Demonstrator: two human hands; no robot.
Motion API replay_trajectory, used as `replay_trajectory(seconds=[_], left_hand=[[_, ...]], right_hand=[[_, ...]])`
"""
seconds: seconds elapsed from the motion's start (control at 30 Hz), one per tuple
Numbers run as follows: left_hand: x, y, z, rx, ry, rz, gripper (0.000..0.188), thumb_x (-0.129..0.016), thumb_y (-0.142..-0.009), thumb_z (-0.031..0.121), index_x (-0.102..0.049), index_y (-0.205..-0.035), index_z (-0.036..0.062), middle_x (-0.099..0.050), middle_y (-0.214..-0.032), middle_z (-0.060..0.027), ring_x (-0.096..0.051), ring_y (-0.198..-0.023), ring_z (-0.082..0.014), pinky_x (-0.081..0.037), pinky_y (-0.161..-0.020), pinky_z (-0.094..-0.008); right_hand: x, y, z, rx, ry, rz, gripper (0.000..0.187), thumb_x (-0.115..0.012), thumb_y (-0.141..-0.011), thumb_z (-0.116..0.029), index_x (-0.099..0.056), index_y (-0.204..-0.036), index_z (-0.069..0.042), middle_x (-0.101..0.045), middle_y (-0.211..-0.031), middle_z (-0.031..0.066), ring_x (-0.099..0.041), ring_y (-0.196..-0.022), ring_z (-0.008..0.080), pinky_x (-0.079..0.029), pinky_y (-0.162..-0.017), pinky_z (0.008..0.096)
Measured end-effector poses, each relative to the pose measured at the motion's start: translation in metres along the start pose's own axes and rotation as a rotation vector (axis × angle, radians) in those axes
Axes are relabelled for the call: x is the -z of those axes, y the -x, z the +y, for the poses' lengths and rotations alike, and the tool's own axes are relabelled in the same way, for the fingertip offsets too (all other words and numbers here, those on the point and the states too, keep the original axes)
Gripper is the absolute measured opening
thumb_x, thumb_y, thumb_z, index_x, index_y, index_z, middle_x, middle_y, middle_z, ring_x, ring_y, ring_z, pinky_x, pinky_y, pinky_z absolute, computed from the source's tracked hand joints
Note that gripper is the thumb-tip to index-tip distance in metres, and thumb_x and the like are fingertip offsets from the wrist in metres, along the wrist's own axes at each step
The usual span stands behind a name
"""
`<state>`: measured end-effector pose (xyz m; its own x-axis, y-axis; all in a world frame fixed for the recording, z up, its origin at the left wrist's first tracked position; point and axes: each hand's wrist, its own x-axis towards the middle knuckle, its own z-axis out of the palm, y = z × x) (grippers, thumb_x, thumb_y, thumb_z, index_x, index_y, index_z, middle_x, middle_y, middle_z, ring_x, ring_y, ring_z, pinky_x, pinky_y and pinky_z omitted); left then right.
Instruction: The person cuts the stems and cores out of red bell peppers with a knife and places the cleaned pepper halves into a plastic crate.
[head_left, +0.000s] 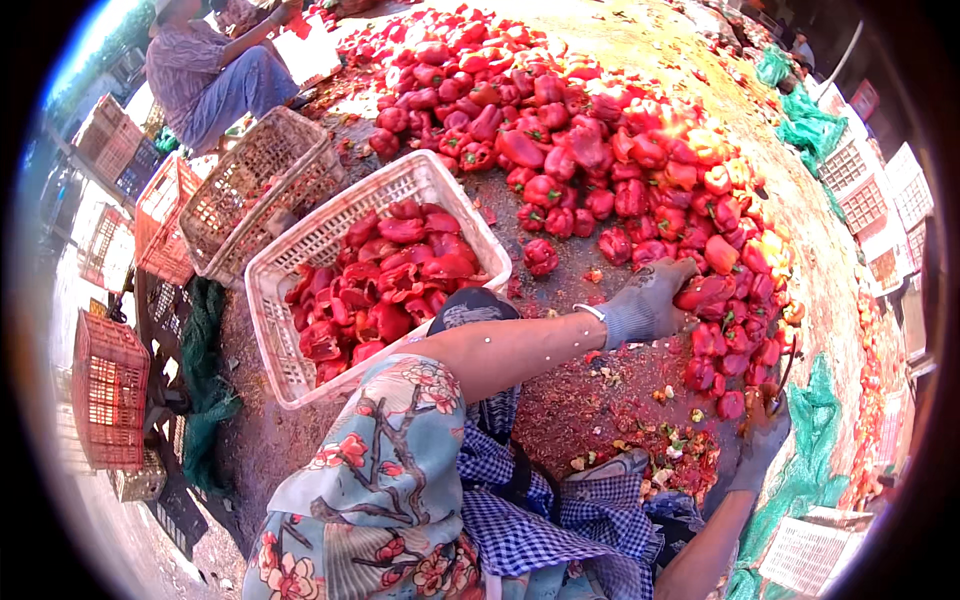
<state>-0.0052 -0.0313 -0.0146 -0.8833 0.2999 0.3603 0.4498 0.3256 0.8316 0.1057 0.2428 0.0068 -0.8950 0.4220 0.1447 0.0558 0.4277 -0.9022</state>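
My left hand (645, 303), in a grey glove, stretches across to the right side of the pepper heap. Its fingers close on a red bell pepper (706, 292) at the heap's edge. Lower right, my gloved right hand (764, 436) grips a thin, dark, knife-like tool (790, 362) that points upward; its handle is mostly hidden by the fingers. A large pile of whole red bell peppers (560, 150) spreads over the ground ahead. To my left, a white plastic crate (262, 300) holds cut red pepper pieces (390, 275).
Pepper cores and seeds (675, 455) litter the ground by my foot. A brown crate (200, 225) and an orange crate (160, 235) stand at the left. Green netting (815, 440) lies at the right. Another person (225, 80) sits at the upper left.
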Motion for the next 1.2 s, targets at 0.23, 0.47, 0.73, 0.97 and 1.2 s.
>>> replay_trajectory(seconds=[0.23, 0.47, 0.73, 0.97, 1.2], left_hand=[[0.062, -0.007, 0.025, 0.133, 0.767, 0.220, 0.043, -0.069, -0.081, 0.003, -0.052, -0.120, -0.0010, -0.063, -0.108, -0.0051, -0.059, -0.095, -0.0116, -0.048, -0.086, -0.0274], [0.183, 0.051, 0.010, 0.262, 0.810, 0.402, 0.034, -0.065, -0.089, 0.016, -0.054, -0.117, 0.0015, -0.063, -0.107, -0.0089, -0.065, -0.089, -0.0172, -0.059, -0.067, -0.0326], [0.224, 0.165, -0.124, 1.078, 0.513, 0.559, 0.039, -0.064, -0.089, 0.034, -0.057, -0.110, 0.0027, -0.060, -0.092, -0.0088, -0.063, -0.076, -0.0214, -0.055, -0.059, -0.0372], [0.250, 0.140, -0.151, 0.896, 0.200, 0.723, 0.029, -0.067, -0.086, 0.025, -0.062, -0.104, 0.0035, -0.063, -0.077, -0.0042, -0.060, -0.061, -0.0129, -0.049, -0.050, -0.0276], [0.200, -0.013, -0.111, 0.650, 0.007, 0.136, 0.028, -0.061, -0.092, 0.023, -0.059, -0.114, 0.0060, -0.064, -0.087, -0.0018, -0.060, -0.071, -0.0102, -0.052, -0.064, -0.0264]], right_hand=[[-0.022, -0.003, -0.001, -0.073, -0.075, -0.011, 0.020, -0.062, -0.088, -0.016, -0.057, -0.099, 0.000, -0.055, -0.069, 0.0018, -0.037, -0.041, 0.0060, -0.030, -0.037, 0.0223], [-0.018, 0.002, 0.006, -0.004, -0.091, 0.001, 0.019, -0.063, -0.087, -0.016, -0.059, -0.098, -0.001, -0.053, -0.068, 0.0005, -0.037, -0.041, 0.0061, -0.027, -0.037, 0.0207], [-0.025, 0.019, -0.020, -0.093, -0.070, 0.025, 0.018, -0.061, -0.087, -0.016, -0.059, -0.098, -0.002, -0.055, -0.070, 0.0037, -0.038, -0.039, 0.0075, -0.030, -0.036, 0.0219], [0.005, 0.015, 0.004, -0.112, -0.149, 0.132, 0.017, -0.065, -0.087, -0.022, -0.055, -0.081, -0.010, -0.052, -0.061, 0.0008, -0.042, -0.035, 0.0089, -0.024, -0.030, 0.0243], [0.007, 0.018, -0.003, -0.147, -0.208, 0.180, 0.020, -0.065, -0.087, -0.018, -0.051, -0.074, -0.009, -0.048, -0.059, -0.0022, -0.042, -0.039, 0.0063, -0.030, -0.037, 0.0216]])
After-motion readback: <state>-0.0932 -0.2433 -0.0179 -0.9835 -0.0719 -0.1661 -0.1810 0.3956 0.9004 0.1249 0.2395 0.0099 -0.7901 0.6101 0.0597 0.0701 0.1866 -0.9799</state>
